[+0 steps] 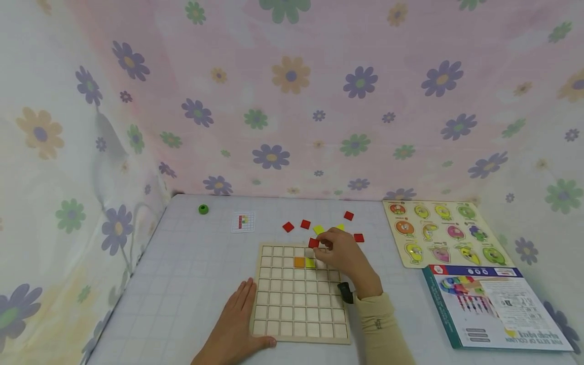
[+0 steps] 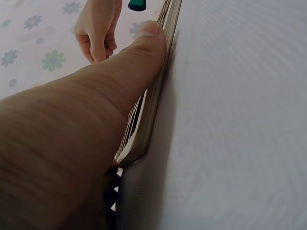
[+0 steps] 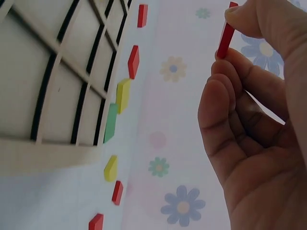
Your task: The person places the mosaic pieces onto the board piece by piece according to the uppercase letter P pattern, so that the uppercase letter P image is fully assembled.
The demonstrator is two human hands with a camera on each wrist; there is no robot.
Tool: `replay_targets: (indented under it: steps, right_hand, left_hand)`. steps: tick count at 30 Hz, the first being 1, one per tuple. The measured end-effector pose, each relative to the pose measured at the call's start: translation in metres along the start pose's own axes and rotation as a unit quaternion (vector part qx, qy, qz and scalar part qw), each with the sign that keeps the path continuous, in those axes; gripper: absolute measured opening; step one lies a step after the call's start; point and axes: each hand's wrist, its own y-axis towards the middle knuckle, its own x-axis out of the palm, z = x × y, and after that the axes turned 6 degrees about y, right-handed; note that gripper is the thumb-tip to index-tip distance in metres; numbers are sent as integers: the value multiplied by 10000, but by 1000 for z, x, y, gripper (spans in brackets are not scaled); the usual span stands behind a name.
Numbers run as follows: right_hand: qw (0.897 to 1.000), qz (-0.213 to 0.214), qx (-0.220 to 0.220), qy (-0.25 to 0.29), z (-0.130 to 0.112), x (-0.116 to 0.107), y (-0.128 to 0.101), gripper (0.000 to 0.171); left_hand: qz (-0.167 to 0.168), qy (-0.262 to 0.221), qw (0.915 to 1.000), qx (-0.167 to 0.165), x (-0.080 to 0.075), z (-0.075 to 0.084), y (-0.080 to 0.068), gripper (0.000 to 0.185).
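A wooden grid board [image 1: 286,340] lies flat on the table. My left hand [image 1: 233,320] rests against its left side with fingers straight, the thumb [image 2: 149,40] lying along the near edge. Above the board's far edge, my right hand [image 1: 342,253] pinches a red square tile [image 3: 227,33] between thumb and fingertips; the tile is off the surface. An orange tile [image 1: 299,262] and a yellow-green tile [image 1: 311,263] sit side by side in cells of the second row from the far edge.
Loose red tiles [image 1: 288,226], yellow tiles [image 1: 318,230] and a green tile [image 3: 110,123] lie beyond the board. Farther left are a small pattern card [image 1: 243,222] and a green ring-shaped piece [image 1: 203,209]. At right lie a fruit puzzle board [image 1: 416,234] and a box [image 1: 474,304].
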Motion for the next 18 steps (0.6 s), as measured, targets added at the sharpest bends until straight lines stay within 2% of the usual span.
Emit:
replay_targets:
  steps: [10,18]
  right_hand:
    - [9988,-427,-234,-74,-15,12,8,13]
    - [9978,-623,-219,-52,-26,20,12,14]
  left_hand:
    - [-155,-29,9998,-110,0,1,2,140]
    - [-160,-72,9998,-104,-1,1,1,139]
